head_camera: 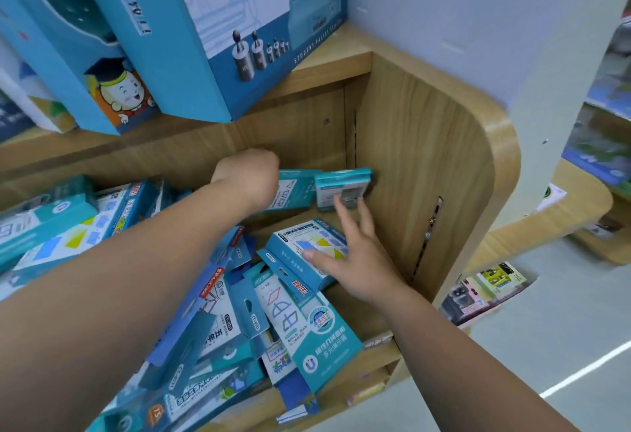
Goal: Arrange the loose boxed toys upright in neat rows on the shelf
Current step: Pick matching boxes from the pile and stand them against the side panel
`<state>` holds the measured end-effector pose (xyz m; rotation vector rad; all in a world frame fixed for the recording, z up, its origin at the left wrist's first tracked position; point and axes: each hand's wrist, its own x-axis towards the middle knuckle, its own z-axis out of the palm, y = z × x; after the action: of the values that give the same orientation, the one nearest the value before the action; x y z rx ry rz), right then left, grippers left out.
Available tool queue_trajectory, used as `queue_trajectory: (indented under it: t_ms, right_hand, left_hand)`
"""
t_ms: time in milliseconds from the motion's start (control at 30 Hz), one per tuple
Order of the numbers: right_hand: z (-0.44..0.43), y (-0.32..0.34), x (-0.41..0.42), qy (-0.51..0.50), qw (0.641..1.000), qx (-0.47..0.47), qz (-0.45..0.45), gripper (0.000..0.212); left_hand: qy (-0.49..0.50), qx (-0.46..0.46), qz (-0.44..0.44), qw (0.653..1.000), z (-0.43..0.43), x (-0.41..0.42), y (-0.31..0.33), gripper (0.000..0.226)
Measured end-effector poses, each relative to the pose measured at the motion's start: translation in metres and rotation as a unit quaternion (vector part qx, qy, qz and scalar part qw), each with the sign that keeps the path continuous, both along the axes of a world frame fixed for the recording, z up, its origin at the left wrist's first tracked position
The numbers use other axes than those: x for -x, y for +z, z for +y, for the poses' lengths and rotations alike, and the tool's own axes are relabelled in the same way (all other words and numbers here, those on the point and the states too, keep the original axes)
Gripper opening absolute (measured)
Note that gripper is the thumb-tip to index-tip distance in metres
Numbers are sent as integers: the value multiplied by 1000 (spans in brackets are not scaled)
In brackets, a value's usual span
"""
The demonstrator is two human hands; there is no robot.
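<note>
**A:** What worries you most here?

**B:** The shelf (426, 158) is deep, and the big boxes (191, 38) on the board above lean out over it. A raised elbow could knock one down.

**A:** And the heap?

**B:** The pile of boxes (211, 312) lies loose right up to the front edge, under both forearms. Dragging an arm back could sweep some onto the floor.

**A:** The row in the back corner?

**B:** Only two stand there: a wide box (297, 189) and a small box (341, 187) against the side wall. The left hand (249, 175) is at the wide one with its fingers hidden, so I can't tell whether it grips or props. The right hand (355, 257) is spread, fingertips on the small box. Release them unevenly and both may topple forward.
</note>
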<state>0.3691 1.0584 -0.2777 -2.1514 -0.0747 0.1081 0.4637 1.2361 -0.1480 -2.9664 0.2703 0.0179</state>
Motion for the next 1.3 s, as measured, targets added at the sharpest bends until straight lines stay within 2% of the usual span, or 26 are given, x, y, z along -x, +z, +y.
queue_trajectory:
  t_ms: [200, 300, 433, 533, 633, 733, 800, 867, 933, 1033, 1233, 1300]
  right_hand:
    - [11, 25, -41, -47, 998, 38, -18, 88]
    - [15, 31, -55, -47, 996, 70, -20, 83]
    - [23, 33, -64, -25, 993, 117, -8, 78]
    - [30, 29, -66, 25, 986, 164, 13, 73]
    - [28, 28, -64, 35, 994, 91, 50, 69]
    - [18, 25, -54, -23, 999, -46, 20, 54]
    - [11, 33, -40, -66, 982, -173, 32, 43]
    - [4, 43, -29, -57, 966, -250, 46, 43]
    - [-4, 51, -22, 14, 975, -219, 26, 59]
    - [-8, 54, -22, 108, 991, -82, 3, 84]
    - [-11, 43, -29, 39, 994, -104, 12, 87]
    - [-8, 40, -26, 26, 988, -149, 39, 82]
  left_hand:
    - [-39, -42, -142, 988, 16, 36, 21, 11]
    - [-45, -92, -201, 974, 19, 52, 34, 8]
    - [-44, -137, -261, 955, 24, 71, 50, 36]
    - [-68, -139, -271, 950, 33, 75, 53, 33]
    - [-132, -125, -252, 951, 43, 76, 47, 19]
    - [-202, -114, -249, 940, 53, 76, 34, 19]
    - [-250, -113, -263, 925, 56, 77, 25, 15]
    - [-295, -99, -275, 910, 57, 78, 22, 12]
    - [-335, -89, -278, 896, 53, 77, 22, 13]
    - [-391, -74, -278, 874, 42, 71, 23, 16]
    - [-444, -80, -259, 854, 13, 45, 12, 22]
    - [-455, -92, -256, 848, 6, 36, 9, 22]
